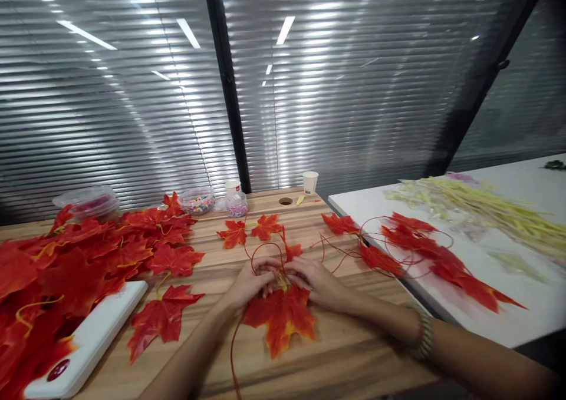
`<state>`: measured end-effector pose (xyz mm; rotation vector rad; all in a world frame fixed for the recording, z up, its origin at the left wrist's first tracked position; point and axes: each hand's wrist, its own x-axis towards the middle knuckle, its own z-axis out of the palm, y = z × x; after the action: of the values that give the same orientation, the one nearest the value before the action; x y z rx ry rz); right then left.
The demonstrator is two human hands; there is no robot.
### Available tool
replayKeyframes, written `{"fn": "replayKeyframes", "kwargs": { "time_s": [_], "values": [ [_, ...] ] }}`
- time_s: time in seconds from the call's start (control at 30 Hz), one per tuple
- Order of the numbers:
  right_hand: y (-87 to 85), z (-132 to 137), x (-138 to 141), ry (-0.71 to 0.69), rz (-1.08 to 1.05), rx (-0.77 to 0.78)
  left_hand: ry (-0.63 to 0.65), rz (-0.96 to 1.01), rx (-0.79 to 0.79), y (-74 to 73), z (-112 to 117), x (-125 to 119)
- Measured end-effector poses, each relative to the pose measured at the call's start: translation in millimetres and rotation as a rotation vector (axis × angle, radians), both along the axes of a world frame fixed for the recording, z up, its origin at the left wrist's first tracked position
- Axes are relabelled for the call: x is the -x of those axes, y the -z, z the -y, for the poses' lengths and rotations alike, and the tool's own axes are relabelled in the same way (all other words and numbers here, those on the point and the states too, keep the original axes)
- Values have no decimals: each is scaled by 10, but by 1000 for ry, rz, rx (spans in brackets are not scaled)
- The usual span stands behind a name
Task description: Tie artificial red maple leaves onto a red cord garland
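Observation:
My left hand [259, 279] and my right hand [316, 279] meet over the wooden table, fingers closed around the yellow stem of a red artificial maple leaf [283, 320]. A thin red cord [266, 244] loops up between them, and one length hangs past my left wrist toward the near edge. My left fingers pinch the cord beside the stem. The right fingers press at the stem and cord; the exact grip is partly hidden. Just beyond my fingertips stands a small red leaf [292, 251]. Two more leaves [266, 227] lie farther back.
At left is a heap of red leaves [75, 258], with a white device [95, 341] against it. Bead tubs [236, 205] and a paper cup [310, 183] stand at the back. Corded leaves [433, 253] spread onto the white table [486, 323], which also bears yellow stems [490, 205].

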<state>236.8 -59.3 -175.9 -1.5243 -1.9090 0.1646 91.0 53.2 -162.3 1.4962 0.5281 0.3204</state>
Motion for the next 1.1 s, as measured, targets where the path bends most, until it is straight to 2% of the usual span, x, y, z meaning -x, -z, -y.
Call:
{"fn": "replayKeyframes", "kwargs": {
  "time_s": [1.1],
  "values": [
    [34,-18,-17,-5,-14,17,5,22,17,15,-9,8]
  ]
}}
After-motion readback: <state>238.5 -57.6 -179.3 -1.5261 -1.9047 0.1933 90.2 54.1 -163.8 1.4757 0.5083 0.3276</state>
